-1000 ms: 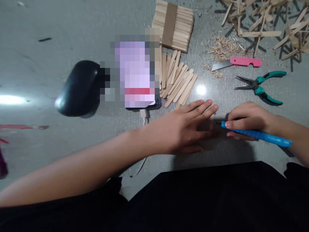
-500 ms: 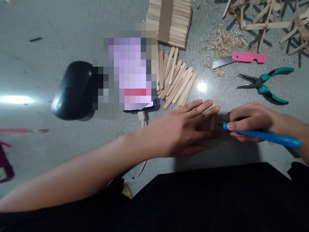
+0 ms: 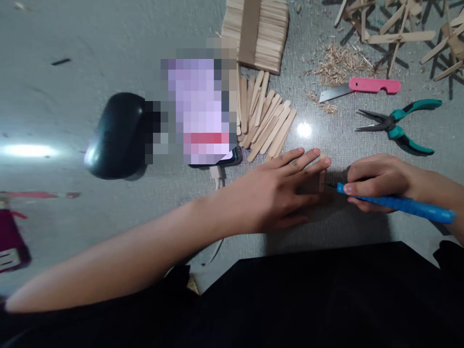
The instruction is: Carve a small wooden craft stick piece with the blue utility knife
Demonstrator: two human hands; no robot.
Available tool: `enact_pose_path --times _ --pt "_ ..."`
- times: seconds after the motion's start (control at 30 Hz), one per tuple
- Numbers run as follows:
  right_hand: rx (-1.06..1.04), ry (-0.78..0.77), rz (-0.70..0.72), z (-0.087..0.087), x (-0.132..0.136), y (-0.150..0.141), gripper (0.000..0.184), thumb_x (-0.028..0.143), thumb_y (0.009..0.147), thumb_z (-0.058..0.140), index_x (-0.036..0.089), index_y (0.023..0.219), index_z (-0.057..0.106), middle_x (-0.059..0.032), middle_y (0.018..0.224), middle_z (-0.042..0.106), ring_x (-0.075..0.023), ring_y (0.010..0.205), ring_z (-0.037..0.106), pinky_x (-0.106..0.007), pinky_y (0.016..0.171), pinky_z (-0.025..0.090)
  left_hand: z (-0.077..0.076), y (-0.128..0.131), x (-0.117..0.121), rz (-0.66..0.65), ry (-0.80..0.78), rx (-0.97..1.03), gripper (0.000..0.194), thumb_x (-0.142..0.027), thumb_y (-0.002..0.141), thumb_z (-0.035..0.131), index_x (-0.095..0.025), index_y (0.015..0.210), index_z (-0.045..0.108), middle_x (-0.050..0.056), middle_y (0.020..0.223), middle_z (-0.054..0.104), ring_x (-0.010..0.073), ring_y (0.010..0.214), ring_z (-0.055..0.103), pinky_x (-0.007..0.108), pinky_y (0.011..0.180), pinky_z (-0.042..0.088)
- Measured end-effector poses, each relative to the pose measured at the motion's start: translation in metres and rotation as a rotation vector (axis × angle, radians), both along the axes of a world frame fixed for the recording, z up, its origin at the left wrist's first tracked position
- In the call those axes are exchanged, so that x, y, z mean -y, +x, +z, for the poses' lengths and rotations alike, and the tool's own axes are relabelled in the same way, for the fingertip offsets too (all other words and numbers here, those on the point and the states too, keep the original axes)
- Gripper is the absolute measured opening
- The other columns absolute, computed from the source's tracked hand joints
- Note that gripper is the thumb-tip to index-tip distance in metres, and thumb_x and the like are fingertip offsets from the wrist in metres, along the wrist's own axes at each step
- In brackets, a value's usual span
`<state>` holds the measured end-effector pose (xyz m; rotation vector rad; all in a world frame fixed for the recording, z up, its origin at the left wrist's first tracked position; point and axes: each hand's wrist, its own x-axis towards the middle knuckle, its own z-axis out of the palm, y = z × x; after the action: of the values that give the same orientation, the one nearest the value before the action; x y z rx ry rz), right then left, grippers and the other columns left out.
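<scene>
My left hand (image 3: 277, 191) lies flat on the table with its fingers stretched out, pressing on a small flat wooden piece (image 3: 321, 181). Most of that piece is hidden under the fingers; a narrow strip at its right end shows. My right hand (image 3: 377, 181) is closed around a blue-handled tool (image 3: 406, 205) with a thin, dark, pointed tip. The tip points left and meets or nearly meets the strip's right edge; I cannot tell which.
Loose craft sticks (image 3: 270, 128) and a banded stick bundle (image 3: 270, 38) lie beyond my left hand. Pliers (image 3: 389, 123), a pink-handled folding saw (image 3: 375, 86) and wood shavings (image 3: 337, 63) lie behind my right hand. Left are a black mouse (image 3: 116, 135) and a blurred-out phone (image 3: 199, 106).
The view has shifted slightly, so things at the left appear a little further right. Both hands keep nearly the same pose, and the tool stays in my right hand.
</scene>
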<state>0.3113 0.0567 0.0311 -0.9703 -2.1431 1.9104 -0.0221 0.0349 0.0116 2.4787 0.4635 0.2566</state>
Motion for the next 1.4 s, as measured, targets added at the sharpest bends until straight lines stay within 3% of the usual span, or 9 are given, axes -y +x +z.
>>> enact_pose_path --times 0.27,0.4,0.5,0.67,0.8,0.9,1.13,1.3,1.4 --pt "0.054 -0.034 0.063 0.014 -0.003 -0.011 0.042 0.045 0.114 0.067 0.024 0.078 0.073 -0.0025 0.082 0.076 -0.0173 0.075 0.067 -0.033 0.072 0.050 -0.005 0.001 0.001 -0.016 0.021 0.001 0.043 -0.037 0.112 0.074 -0.022 0.152 0.077 0.021 0.193 0.035 0.0465 0.180 0.034 0.069 0.145 0.033" --pt "0.026 0.276 0.116 0.013 0.004 -0.011 0.046 0.042 0.117 0.063 0.024 0.075 0.067 0.0002 0.073 0.067 -0.0148 0.068 0.059 -0.034 0.069 0.044 -0.006 0.003 0.000 -0.026 0.029 -0.019 0.045 -0.039 0.109 0.078 -0.023 0.151 0.078 0.022 0.193 0.034 0.0488 0.180 0.032 0.071 0.145 0.033" --pt "-0.053 0.553 0.181 0.010 0.007 -0.011 0.037 0.033 0.119 0.059 0.025 0.084 0.070 0.0026 0.071 0.063 -0.0143 0.065 0.053 -0.034 0.067 0.037 -0.007 0.005 -0.001 -0.026 0.047 -0.033 0.045 -0.039 0.107 0.081 -0.025 0.150 0.079 0.019 0.193 0.036 0.0482 0.180 0.032 0.070 0.146 0.032" --pt "0.002 0.624 0.202 0.001 0.005 -0.003 0.037 0.044 0.119 0.063 0.024 0.089 0.073 0.0017 0.077 0.071 -0.0142 0.069 0.060 -0.033 0.069 0.041 -0.006 0.006 -0.001 -0.030 0.067 -0.017 0.046 -0.039 0.108 0.079 -0.023 0.151 0.078 0.023 0.191 0.036 0.0501 0.178 0.036 0.072 0.144 0.035" --pt "-0.128 0.947 0.209 -0.012 0.004 0.003 0.017 0.043 0.116 0.068 0.028 0.117 0.077 -0.0003 0.093 0.081 -0.0168 0.075 0.066 -0.035 0.073 0.045 -0.006 0.005 -0.002 -0.035 0.068 -0.006 0.050 -0.038 0.109 0.077 -0.023 0.156 0.075 0.026 0.191 0.033 0.0511 0.179 0.034 0.075 0.142 0.036" --pt "-0.194 1.088 0.177 -0.020 0.006 0.005 0.015 0.037 0.115 0.069 0.029 0.127 0.074 -0.0003 0.095 0.083 -0.0174 0.076 0.069 -0.035 0.073 0.047 -0.006 0.005 -0.002 -0.038 0.073 -0.004 0.051 -0.035 0.109 0.078 -0.023 0.158 0.074 0.027 0.191 0.032 0.0523 0.178 0.035 0.077 0.140 0.037" --pt "-0.161 1.124 0.183 -0.025 0.011 0.007 0.019 0.038 0.110 0.074 0.032 0.128 0.077 -0.0003 0.093 0.086 -0.0189 0.075 0.074 -0.038 0.071 0.049 -0.005 0.008 -0.002 -0.047 0.141 -0.020 0.054 -0.033 0.108 0.080 -0.026 0.161 0.072 0.027 0.189 0.037 0.0496 0.176 0.039 0.075 0.138 0.041" --pt "-0.179 1.182 0.157 -0.022 0.011 0.009 0.021 0.037 0.104 0.080 0.035 0.125 0.080 0.0023 0.088 0.084 -0.0175 0.067 0.070 -0.037 0.063 0.047 -0.008 0.008 -0.001 -0.032 0.152 -0.027 0.066 -0.030 0.105 0.085 -0.031 0.168 0.065 0.026 0.190 0.035 0.0483 0.177 0.037 0.076 0.138 0.041" --pt "-0.226 1.160 0.057 -0.015 0.010 0.010 0.025 0.031 0.101 0.081 0.037 0.126 0.080 0.0015 0.085 0.082 -0.0199 0.066 0.072 -0.038 0.064 0.051 -0.009 0.008 0.000 -0.032 0.160 -0.036 0.067 -0.030 0.104 0.086 -0.030 0.168 0.066 0.026 0.190 0.032 0.0492 0.177 0.035 0.076 0.138 0.041"
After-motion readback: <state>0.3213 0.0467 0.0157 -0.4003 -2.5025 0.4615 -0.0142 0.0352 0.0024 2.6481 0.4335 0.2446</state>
